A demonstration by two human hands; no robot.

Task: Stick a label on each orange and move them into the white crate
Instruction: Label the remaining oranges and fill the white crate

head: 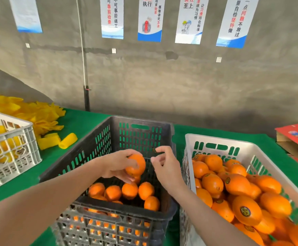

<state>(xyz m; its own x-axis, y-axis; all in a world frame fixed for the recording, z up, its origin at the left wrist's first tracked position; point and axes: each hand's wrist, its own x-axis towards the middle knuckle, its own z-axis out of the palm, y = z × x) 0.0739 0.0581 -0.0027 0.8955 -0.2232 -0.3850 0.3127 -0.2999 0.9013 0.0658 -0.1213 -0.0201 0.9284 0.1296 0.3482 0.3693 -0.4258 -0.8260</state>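
One orange (135,165) sits in your left hand (116,164), fingers curled round it, at centre frame above the black crate (109,213). Your right hand (164,166) pinches a small dark label (154,150) just beside it. The white crate (215,139), at lower right, holds labelled oranges (246,210).

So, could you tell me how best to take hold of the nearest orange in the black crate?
Probably from above: wrap fingers round the middle of the nearest orange. Its top is exposed, while the black crate wall and neighbouring oranges hem in its sides.
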